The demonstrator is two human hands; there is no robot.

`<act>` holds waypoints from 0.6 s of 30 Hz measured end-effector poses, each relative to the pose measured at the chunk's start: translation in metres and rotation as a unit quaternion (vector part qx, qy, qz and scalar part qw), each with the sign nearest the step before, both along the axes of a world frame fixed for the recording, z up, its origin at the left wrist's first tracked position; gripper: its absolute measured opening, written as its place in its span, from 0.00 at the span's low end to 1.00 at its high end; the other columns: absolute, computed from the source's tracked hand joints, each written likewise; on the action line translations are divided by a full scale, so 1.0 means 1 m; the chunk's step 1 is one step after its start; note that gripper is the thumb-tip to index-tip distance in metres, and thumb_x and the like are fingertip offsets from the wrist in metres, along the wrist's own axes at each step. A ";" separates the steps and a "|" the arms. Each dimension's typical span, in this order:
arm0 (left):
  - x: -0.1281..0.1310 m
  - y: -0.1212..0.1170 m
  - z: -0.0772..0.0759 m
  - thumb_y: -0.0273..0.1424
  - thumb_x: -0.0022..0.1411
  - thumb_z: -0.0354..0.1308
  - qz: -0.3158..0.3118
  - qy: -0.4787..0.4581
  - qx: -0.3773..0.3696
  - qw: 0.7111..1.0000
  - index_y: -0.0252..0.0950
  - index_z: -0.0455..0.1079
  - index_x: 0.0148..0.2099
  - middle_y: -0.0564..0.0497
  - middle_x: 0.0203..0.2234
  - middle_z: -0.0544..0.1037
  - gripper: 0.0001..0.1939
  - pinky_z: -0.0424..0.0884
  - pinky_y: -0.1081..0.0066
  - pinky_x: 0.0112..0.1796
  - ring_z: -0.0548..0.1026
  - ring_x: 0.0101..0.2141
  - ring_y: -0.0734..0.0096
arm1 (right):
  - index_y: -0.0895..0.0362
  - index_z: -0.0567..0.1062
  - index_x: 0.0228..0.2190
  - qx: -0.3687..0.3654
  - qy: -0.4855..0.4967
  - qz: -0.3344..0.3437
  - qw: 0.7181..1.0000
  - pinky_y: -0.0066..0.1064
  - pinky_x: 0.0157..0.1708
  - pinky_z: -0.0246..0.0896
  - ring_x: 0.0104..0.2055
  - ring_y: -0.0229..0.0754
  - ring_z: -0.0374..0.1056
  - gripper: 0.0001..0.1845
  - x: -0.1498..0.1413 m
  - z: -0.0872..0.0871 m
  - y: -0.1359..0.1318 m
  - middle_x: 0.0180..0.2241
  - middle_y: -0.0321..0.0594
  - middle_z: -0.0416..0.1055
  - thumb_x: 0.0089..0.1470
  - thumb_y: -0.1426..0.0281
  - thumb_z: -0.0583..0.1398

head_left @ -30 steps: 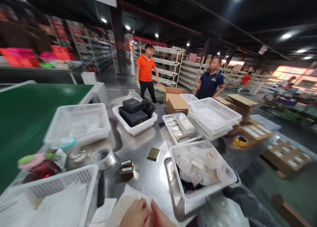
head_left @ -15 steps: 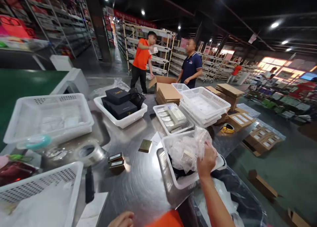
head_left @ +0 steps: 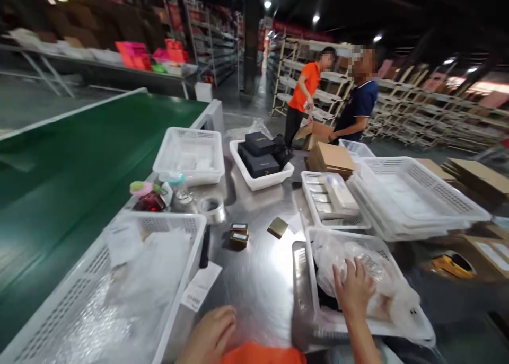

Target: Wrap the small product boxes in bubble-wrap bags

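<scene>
My right hand [head_left: 353, 287] lies on crumpled clear bubble wrap [head_left: 382, 271] in a white plastic basket [head_left: 397, 329] at the right, its fingers spread and not closed round the wrap. Dark material shows partly beneath the wrap. Low at the table's near edge, my left hand [head_left: 212, 332] is loosely bent with nothing visible in it; it looks open, though slightly blurred. Ahead of it on the metal table [head_left: 254, 284] sit two small gold-brown boxes [head_left: 238, 237] side by side. A similar box [head_left: 277, 227] stands farther right beside a white slip.
On the left are a basket of clear packaging [head_left: 194, 226], a paper label [head_left: 201, 287] and a tape roll [head_left: 211, 209]. Black boxes [head_left: 260, 162] fill a tray behind. Stacked baskets [head_left: 421, 194] and a yellow tape dispenser [head_left: 453, 266] are rightward. Two people stand beyond the table.
The view has turned left. My right hand has gone from gripping raised bubble wrap to lying spread on it, with the wrap lower in the basket. My left hand shows more.
</scene>
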State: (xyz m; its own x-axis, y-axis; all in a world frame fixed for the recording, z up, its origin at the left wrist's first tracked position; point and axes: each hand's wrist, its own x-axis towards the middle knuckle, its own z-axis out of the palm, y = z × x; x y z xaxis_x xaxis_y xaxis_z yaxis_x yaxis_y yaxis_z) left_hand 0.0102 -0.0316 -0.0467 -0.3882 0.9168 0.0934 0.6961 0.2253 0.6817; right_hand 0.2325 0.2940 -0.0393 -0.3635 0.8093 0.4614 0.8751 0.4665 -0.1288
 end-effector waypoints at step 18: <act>-0.065 -0.058 0.012 0.33 0.66 0.44 0.306 -0.036 -0.034 0.951 0.39 0.69 0.33 0.49 0.31 0.78 0.14 0.72 0.68 0.39 0.77 0.35 0.67 | 0.56 0.75 0.35 -0.407 0.140 0.297 0.852 0.50 0.55 0.53 0.54 0.59 0.61 0.12 -0.277 -0.080 -0.083 0.48 0.52 0.68 0.45 0.70 0.64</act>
State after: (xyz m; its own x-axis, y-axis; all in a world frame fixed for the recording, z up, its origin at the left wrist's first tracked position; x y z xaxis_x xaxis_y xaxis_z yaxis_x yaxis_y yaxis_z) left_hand -0.0545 -0.0895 -0.0349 -0.8545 0.5195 -0.0046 0.3719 0.6180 0.6927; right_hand -0.0443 0.2113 -0.1191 -0.7887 0.6140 -0.0289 0.3966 0.4724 -0.7871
